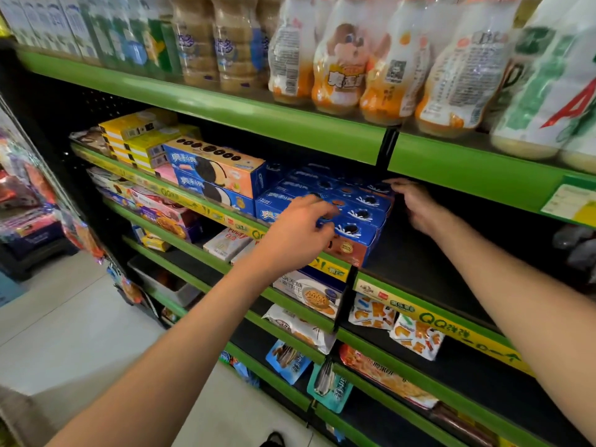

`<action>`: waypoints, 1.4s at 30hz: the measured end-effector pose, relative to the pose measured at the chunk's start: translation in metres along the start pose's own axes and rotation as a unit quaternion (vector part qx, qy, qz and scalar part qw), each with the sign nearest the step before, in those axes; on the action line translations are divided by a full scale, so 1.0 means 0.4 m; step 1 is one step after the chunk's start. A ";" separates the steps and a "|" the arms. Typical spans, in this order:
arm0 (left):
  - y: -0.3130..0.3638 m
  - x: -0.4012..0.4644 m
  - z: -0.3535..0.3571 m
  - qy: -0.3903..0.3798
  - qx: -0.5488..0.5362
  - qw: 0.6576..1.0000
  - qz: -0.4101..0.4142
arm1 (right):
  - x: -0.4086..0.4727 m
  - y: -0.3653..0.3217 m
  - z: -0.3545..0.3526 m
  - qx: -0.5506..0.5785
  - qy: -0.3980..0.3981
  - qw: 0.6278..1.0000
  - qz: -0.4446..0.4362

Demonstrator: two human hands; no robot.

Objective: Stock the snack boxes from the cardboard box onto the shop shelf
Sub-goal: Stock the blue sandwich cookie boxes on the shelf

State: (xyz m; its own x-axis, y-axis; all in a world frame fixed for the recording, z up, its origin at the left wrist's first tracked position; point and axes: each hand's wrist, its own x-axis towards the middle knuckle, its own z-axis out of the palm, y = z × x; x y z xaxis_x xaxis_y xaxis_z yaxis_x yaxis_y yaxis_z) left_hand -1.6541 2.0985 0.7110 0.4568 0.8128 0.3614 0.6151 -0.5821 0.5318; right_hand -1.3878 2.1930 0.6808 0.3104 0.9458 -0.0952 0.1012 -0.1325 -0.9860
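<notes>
Both bare arms reach into the green shop shelf (416, 287) at chest height. The blue snack boxes (361, 217) stand there in a tight row running front to back, on the dark shelf board just right of two stacked blue-and-orange cookie boxes (219, 175). The left hand (296, 233) rests on the near end of the row, its fingers curled over the top front edge of the foremost boxes, touching them; whether it truly grips one or only presses is hard to tell, since the fingertips blur against the print. The right hand (416, 204) sits at the far right end of the row, deep under the shelf above, fingers loosely bent against the side of the rear boxes, apparently pushing rather than pinching. Right of the row the shelf board lies dark. Yellow boxes (142, 140) sit further left on the same shelf. Orange drink bottles (351, 66) stand on the shelf above, and snack bags (396, 327) lie on the shelf below.
</notes>
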 end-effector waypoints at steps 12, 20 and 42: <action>-0.043 0.142 0.054 -0.065 0.138 0.988 0.030 | 0.014 0.025 0.008 -0.035 0.024 0.999 0.019; -0.077 0.164 0.069 -0.096 0.173 0.979 0.045 | 0.028 0.047 -0.001 -0.016 0.050 0.999 0.014; 0.022 -0.091 0.044 0.025 0.192 0.979 -0.066 | -0.457 -0.030 0.034 -0.320 -0.067 0.894 -0.306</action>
State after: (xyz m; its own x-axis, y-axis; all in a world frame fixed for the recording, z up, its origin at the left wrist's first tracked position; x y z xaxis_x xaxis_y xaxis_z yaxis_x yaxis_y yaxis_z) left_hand -1.6540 2.0634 0.6892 0.3318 0.8758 0.3506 0.8668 -0.4297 0.2531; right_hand -1.4585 2.0258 0.7081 -0.0998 0.9207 0.3774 0.7461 0.3202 -0.5838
